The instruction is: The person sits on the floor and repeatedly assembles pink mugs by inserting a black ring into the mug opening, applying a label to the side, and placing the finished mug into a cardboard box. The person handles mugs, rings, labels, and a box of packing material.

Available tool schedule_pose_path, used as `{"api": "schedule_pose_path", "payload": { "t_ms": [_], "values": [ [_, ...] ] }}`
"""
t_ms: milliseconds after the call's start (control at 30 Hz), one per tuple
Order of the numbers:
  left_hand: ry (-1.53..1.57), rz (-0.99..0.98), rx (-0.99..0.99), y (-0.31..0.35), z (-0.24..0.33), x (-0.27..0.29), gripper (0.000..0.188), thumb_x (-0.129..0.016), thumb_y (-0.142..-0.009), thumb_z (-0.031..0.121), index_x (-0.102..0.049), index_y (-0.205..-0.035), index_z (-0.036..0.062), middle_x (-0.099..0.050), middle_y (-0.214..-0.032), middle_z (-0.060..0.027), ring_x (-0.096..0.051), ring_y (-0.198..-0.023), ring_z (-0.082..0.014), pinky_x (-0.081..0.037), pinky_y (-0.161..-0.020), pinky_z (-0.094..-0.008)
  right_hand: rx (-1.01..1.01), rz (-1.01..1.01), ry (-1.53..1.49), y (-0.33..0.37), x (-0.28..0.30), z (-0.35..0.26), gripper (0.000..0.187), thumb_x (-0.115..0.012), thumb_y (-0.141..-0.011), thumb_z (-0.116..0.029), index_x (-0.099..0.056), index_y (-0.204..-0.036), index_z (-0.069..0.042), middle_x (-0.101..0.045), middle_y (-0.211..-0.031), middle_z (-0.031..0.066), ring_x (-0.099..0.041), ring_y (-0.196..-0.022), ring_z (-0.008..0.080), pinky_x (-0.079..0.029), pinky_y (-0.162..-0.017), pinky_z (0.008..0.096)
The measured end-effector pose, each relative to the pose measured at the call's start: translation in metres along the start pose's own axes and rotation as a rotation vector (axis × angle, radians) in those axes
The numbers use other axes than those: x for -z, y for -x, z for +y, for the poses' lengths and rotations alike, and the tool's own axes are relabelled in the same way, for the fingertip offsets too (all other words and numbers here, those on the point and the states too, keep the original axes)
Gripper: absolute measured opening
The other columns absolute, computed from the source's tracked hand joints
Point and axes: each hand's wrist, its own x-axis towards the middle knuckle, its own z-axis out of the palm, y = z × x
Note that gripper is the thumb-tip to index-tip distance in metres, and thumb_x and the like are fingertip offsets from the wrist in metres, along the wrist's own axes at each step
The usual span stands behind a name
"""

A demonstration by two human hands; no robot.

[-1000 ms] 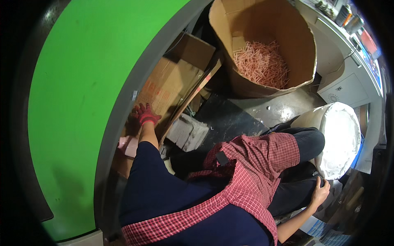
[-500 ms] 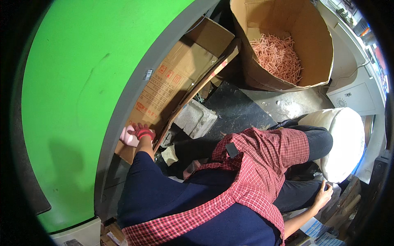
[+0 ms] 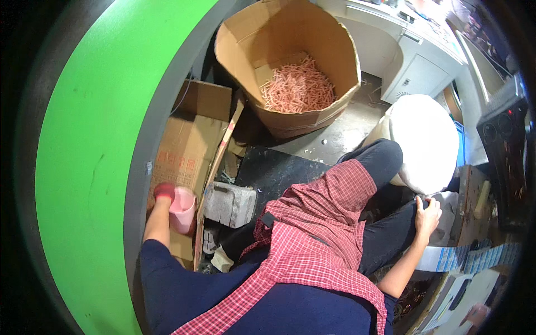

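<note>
My left hand [image 3: 164, 191], in a red glove, is at the left side of a pink plastic cup-like container [image 3: 182, 211] and appears to grip it. Its fingers are mostly hidden. The container stands with its mouth facing up, inside a low, long cardboard box [image 3: 188, 148]. My right hand [image 3: 427, 215] is bare and rests by my knee, fingers bent but apart, holding nothing I can see. Just beyond it is a white, rounded, sack-like bundle [image 3: 425, 145].
A tall cardboard bin [image 3: 304, 120] holds a heap of thin pink pieces [image 3: 300, 85]. Grey concrete blocks [image 3: 230, 204] lie beside the low box. A green panel [image 3: 95, 167] borders the left; a white cabinet [image 3: 419, 72] stands at the far right.
The view has shifted and turned. The pink container has gone from tipped over to mouth up, with my gloved hand at its side. My right hand remains by the knee.
</note>
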Motion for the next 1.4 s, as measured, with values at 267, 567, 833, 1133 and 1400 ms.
{"api": "schedule_pose_path", "payload": {
  "t_ms": [267, 567, 833, 1133, 1400],
  "values": [
    [0.805, 0.967, -0.855, 0.150, 0.106, 0.352, 0.041, -0.061, -0.084, -0.002, -0.066, -0.124, 0.0043, -0.071, -0.114, -0.0176, -0.072, -0.096, -0.0285, -0.057, -0.083, -0.0360, 0.050, 0.313, -0.265, 0.016, -0.001, -0.016, 0.039, -0.077, -0.086, -0.038, -0.071, -0.106, -0.005, -0.070, -0.110, 0.0130, -0.063, -0.105, 0.0358, -0.051, -0.092, 0.0481],
    [1.265, 0.046, -1.740, 0.191, 0.331, 0.359, 0.042, -0.077, -0.084, 0.020, -0.067, -0.119, 0.0008, -0.070, -0.119, -0.0168, -0.069, -0.106, -0.0314, -0.054, -0.093, -0.0376, 0.007, -0.126, -2.360, 0.133, 0.060, -0.087, 0.101, -0.083, -0.075, -0.037, -0.036, -0.154, 0.003, -0.048, -0.152, 0.0149, -0.048, -0.140, 0.0254, -0.037, -0.117, 0.0383],
    [0.873, 0.640, -2.324, 0.217, 0.311, 0.456, 0.039, -0.065, -0.089, 0.000, -0.062, -0.127, 0.0030, -0.068, -0.126, -0.0154, -0.066, -0.116, -0.0359, -0.047, -0.109, -0.0491, 0.426, -0.772, -1.900, 0.063, 0.045, -0.111, 0.091, -0.073, -0.076, -0.029, -0.039, -0.154, 0.002, -0.053, -0.146, 0.0156, -0.053, -0.133, 0.0219, -0.039, -0.114, 0.0361],
    [0.713, 0.781, -2.110, 0.221, 0.310, 0.440, 0.036, -0.066, -0.086, -0.003, -0.066, -0.119, 0.0094, -0.074, -0.104, -0.0105, -0.074, -0.092, -0.0283, -0.058, -0.086, -0.0424, -0.064, -1.328, -2.346, 0.076, -0.018, -0.191, 0.056, -0.053, -0.104, -0.037, -0.046, -0.150, -0.005, -0.060, -0.140, 0.0112, -0.060, -0.126, 0.0226, -0.046, -0.112, 0.0401],
    [1.012, 0.138, -1.679, 0.141, 0.305, 0.411, 0.027, -0.057, -0.100, 0.015, -0.066, -0.123, 0.0060, -0.072, -0.109, -0.0148, -0.073, -0.094, -0.0297, -0.057, -0.083, -0.0342, 0.363, -0.065, -1.159, -0.013, 0.003, -0.120, 0.039, -0.069, -0.094, -0.032, -0.071, -0.118, -0.001, -0.074, -0.108, 0.0228, -0.072, -0.102, 0.0254, -0.056, -0.089, 0.0363]
  ]
}}
